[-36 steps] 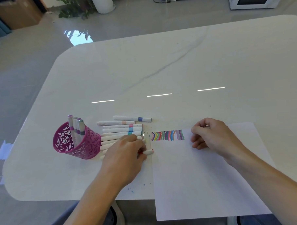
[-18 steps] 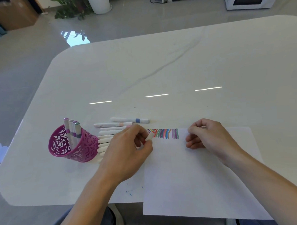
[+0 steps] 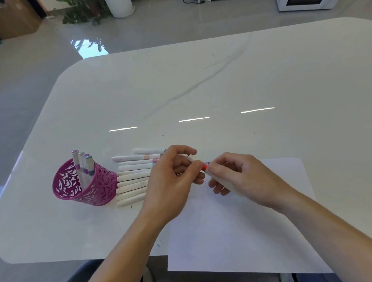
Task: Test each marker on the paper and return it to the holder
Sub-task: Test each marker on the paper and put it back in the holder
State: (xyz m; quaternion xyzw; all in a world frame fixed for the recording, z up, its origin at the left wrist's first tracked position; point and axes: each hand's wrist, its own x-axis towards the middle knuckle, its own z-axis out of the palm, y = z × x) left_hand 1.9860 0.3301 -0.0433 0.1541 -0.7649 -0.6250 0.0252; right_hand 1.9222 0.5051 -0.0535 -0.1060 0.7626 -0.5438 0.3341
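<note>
Red-banded marker (image 3: 204, 167) hung over the paper (image 3: 238, 234); our left hand (image 3: 172, 179) pinched one end, our right hand (image 3: 244, 176) gripped its barrel

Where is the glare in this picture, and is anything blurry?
Head view: three light streaks glare on the table, a window reflection shines on the floor upper left; the marker held between left hand and right hand looks slightly blurred.

Both bare forearms enter from the lower edge and converge. Left hand (image 3: 172, 179): back toward the camera, fingers curled, pinching one end of a marker (image 3: 204, 167). Right hand (image 3: 244, 176): knuckles up, fingers curled round the marker's other end. The two thumbs nearly meet.
</note>
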